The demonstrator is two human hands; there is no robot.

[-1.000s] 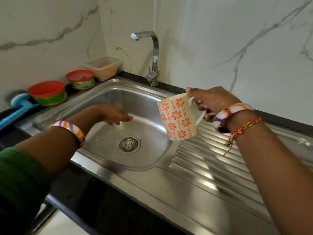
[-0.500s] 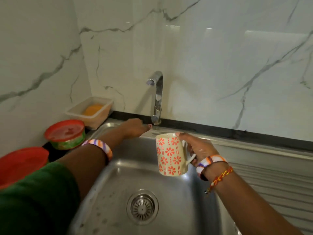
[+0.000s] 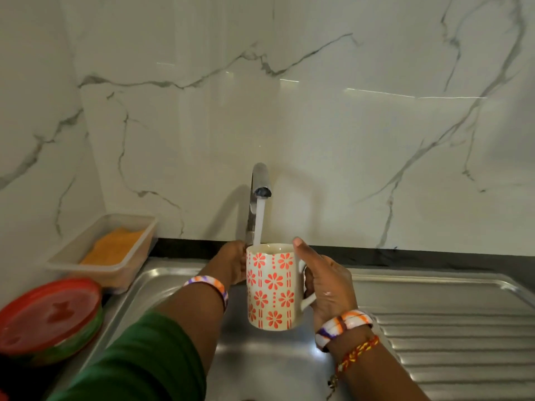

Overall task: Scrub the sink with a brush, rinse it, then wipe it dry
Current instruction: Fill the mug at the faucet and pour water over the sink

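Note:
The steel sink (image 3: pixel 260 366) lies below me, with only the back part of its basin in view. My right hand (image 3: pixel 327 285) grips the handle of a cream mug (image 3: pixel 272 287) with red flowers and holds it upright under the tap (image 3: pixel 259 178). A stream of water (image 3: pixel 259 221) runs from the spout into the mug. My left hand (image 3: pixel 230 264) reaches the base of the tap behind the mug, which hides its fingers. No brush or cloth is in view.
A clear plastic tub (image 3: pixel 72 256) with an orange sponge-like pad stands at the back left by the wall. Red-lidded containers (image 3: pixel 49 316) sit on the left counter. The ribbed drainboard (image 3: pixel 448 342) stretches right. A marble wall rises close behind the tap.
My left hand has moved from over the basin up to the tap base, and water now runs. My right hand has brought the mug under the spout. My view has tilted up.

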